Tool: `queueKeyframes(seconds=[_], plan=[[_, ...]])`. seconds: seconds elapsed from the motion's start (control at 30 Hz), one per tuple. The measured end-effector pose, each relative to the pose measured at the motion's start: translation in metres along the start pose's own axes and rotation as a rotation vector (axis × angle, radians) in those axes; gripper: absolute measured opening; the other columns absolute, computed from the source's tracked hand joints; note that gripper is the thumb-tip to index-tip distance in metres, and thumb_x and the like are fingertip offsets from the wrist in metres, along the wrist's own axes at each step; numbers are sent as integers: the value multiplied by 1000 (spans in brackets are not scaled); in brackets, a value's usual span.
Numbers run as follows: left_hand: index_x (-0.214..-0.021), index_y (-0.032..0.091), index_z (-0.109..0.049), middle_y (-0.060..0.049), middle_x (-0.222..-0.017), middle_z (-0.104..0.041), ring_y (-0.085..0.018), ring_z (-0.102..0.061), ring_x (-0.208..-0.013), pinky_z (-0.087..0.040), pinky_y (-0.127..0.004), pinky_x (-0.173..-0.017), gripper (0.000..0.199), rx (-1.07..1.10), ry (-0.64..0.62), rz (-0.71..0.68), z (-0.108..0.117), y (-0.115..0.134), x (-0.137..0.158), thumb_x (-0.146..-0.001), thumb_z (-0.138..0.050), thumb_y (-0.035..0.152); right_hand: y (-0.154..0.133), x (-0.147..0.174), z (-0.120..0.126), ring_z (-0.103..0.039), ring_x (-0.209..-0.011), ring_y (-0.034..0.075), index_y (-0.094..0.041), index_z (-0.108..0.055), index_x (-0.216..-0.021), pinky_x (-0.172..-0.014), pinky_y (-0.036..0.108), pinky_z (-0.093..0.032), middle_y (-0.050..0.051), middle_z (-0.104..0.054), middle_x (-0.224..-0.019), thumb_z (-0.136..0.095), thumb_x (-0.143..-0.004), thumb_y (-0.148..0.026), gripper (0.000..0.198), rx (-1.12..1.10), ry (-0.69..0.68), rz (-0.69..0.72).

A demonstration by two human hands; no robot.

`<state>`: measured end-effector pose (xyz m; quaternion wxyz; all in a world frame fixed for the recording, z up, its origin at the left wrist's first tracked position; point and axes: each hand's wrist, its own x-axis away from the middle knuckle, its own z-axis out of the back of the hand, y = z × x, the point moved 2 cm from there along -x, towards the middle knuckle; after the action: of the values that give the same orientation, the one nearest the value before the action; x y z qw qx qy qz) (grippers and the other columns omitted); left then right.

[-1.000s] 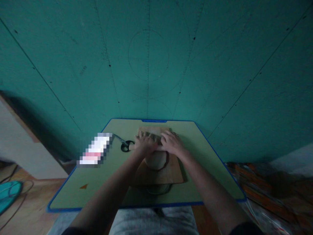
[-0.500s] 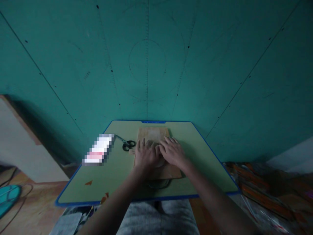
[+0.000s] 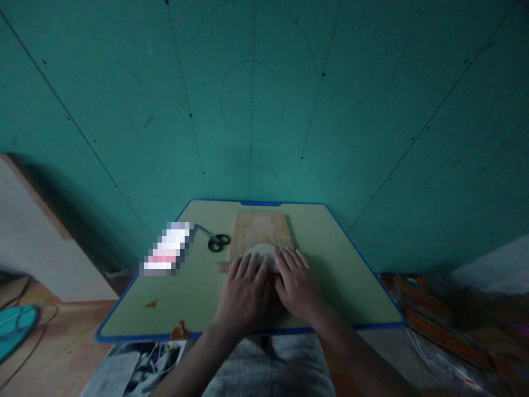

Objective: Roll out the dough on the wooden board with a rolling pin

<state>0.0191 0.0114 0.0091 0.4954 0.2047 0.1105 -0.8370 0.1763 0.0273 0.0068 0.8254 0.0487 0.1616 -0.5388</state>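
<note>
A rolling pin lies crosswise under both my hands; its pale wooden handle (image 3: pixel 222 267) sticks out on the left, and the rest is mostly covered. My left hand (image 3: pixel 244 289) rests on it, fingers stretched forward over the top. Beside it, my right hand (image 3: pixel 296 281) lies on the pin's right part with its fingers also extended. Just beyond the fingertips shows a flattened, pale piece of dough (image 3: pixel 264 250), partly hidden by the hands. Beneath everything is a wooden board (image 3: pixel 262 225), whose near part is covered by my hands.
Black-handled scissors (image 3: pixel 217 241) lie left of the board, next to a blurred-out phone-like object (image 3: pixel 167 251). Small brown scraps (image 3: pixel 181 330) are near the front edge of the blue-rimmed table (image 3: pixel 351 286). A green wall (image 3: pixel 264 110) rises behind the table.
Both hands have come back toward me with the rolling pin, from mid-board to its near part. The dough, hidden before except for its near edge, now shows beyond my fingertips.
</note>
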Motion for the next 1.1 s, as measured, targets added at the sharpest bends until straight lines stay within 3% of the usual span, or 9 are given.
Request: queueKeyframes(seconds=[0.23, 0.4, 0.57, 0.73, 0.9, 0.97, 1.03, 1.1], plan=[[-136, 20, -58, -13, -142, -59, -31, -52, -133, -37, -49, -111, 44, -6, -155, 53, -11, -28, -60, -101, -36, 35, 15, -65, 5, -42, -142, 25, -16, -53, -144, -121, 45, -24, 13, -51, -150, -36, -101, -32, 49, 19, -87, -60], [-130, 21, -63, -12, -142, -60, -31, -47, -138, -36, -48, -111, 46, -34, -279, 212, -27, -50, -99, -102, -29, 35, 32, -107, -5, -43, -141, 24, -18, -59, -137, -118, 43, -26, 13, -50, -151, -37, -100, -33, 45, -14, -170, -182], [-138, 14, -56, -19, -146, -54, -38, -39, -143, -34, -54, -110, 49, -57, -349, 353, -38, -64, -120, -96, -41, 35, 43, -125, -12, -48, -136, 25, -21, -62, -132, -111, 41, -36, 11, -54, -147, -43, -96, -32, 43, -89, -244, -294], [-131, 24, -61, -13, -143, -59, -38, -41, -141, -28, -62, -112, 44, -39, -260, 322, -26, -51, -99, -99, -36, 38, 29, -102, -2, -47, -138, 27, -20, -66, -128, -112, 44, -34, 13, -54, -147, -42, -97, -32, 41, 19, -155, -214], [-133, 20, -62, -16, -146, -55, -37, -44, -138, -31, -56, -113, 44, -49, -110, 262, -6, -26, -45, -99, -40, 37, 4, -45, 2, -43, -141, 30, -13, -60, -137, -120, 47, -24, 17, -52, -148, -34, -102, -36, 49, 54, -7, -125], [-136, 18, -59, -17, -138, -61, -35, -54, -127, -36, -54, -110, 44, -48, -45, 200, 0, -15, -20, -99, -43, 35, -4, -18, -2, -40, -143, 30, -11, -56, -140, -121, 50, -22, 16, -51, -149, -38, -101, -35, 49, 39, 60, -98], [-137, 18, -58, -14, -128, -67, -32, -60, -117, -37, -53, -108, 43, -35, 16, 155, 6, -5, 2, -98, -45, 31, -11, 5, -7, -32, -147, 31, -8, -47, -146, -121, 52, -24, 17, -43, -155, -43, -97, -29, 53, 40, 131, -69], [-135, 18, -59, -14, -130, -66, -32, -57, -120, -39, -52, -107, 42, -22, 43, 148, 11, 1, 15, -97, -47, 32, -14, 20, -11, -27, -149, 30, -5, -40, -150, -120, 52, -25, 18, -36, -159, -44, -94, -22, 58, 42, 167, -57]])
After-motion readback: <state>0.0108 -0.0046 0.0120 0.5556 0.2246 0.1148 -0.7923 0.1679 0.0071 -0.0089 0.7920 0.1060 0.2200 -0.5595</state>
